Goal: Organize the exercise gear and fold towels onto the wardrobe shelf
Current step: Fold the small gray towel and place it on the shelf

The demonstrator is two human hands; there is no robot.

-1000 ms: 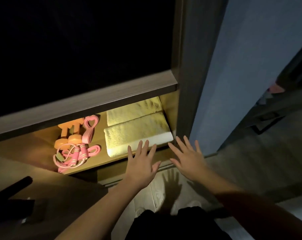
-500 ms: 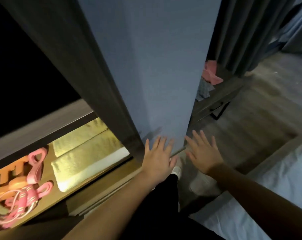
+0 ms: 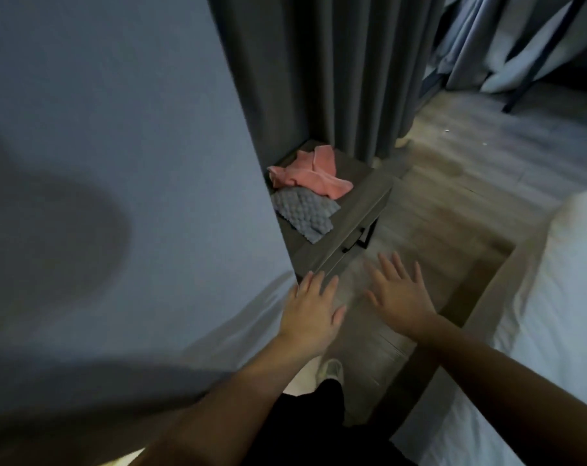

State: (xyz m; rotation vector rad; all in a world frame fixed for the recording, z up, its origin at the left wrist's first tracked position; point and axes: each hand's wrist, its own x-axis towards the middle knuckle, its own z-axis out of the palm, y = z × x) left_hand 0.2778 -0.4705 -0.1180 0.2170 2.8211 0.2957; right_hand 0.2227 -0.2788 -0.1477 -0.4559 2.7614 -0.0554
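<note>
A crumpled pink towel (image 3: 310, 176) lies on a low grey side table (image 3: 346, 227), partly over a grey textured cloth (image 3: 304, 211). Both sit at the table's far left, next to the blue wardrobe side panel (image 3: 117, 146). My left hand (image 3: 310, 312) and my right hand (image 3: 398, 290) hover palm down with fingers spread, empty, just in front of the table's near edge. The wardrobe shelf with the folded towels and exercise gear is out of sight.
Grey curtains (image 3: 346, 72) hang behind the side table. A bed with white sheets (image 3: 547, 314) stands at the right. Wooden floor (image 3: 470, 183) runs between table and bed. My foot (image 3: 330, 369) shows below my hands.
The view has swung right, away from the lit shelf with towels and pink gear, to the side table. Both hands stayed open and empty in front of me.
</note>
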